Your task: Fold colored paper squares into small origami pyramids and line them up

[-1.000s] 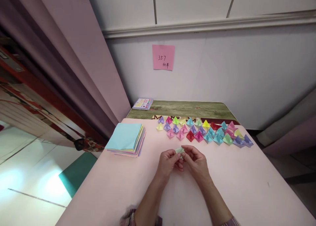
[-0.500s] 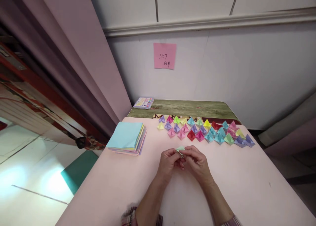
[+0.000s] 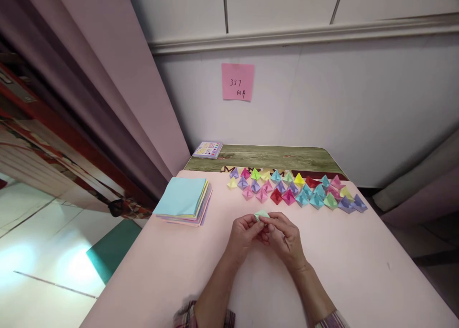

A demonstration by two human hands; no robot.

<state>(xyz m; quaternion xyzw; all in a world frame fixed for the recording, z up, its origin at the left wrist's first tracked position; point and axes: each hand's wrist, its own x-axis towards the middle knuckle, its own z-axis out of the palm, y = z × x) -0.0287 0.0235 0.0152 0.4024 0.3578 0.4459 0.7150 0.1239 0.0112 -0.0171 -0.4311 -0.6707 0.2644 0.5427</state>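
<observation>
A small pale green folded paper (image 3: 262, 215) is pinched between both hands above the pink tabletop (image 3: 272, 289). My left hand (image 3: 243, 235) grips its left side with thumb and fingers closed. On the other side, my right hand (image 3: 286, 237) has its thumb and fingertips closed on the same paper. The fingers cover its lower part. Just beyond my hands, several folded paper pieces (image 3: 276, 196) in many colours stand in rows.
Left of my hands lies a stack of coloured paper sheets (image 3: 181, 196), light blue on top. A small printed packet (image 3: 208, 149) rests on the green wood-patterned surface (image 3: 272, 156) at the back. The wall bears a pink note (image 3: 237, 82), and a curtain (image 3: 143, 79) hangs at left.
The green paper has turned slightly between my fingers, showing a broader face. My right fingers and thumb have shifted a little over it. The view has moved slightly.
</observation>
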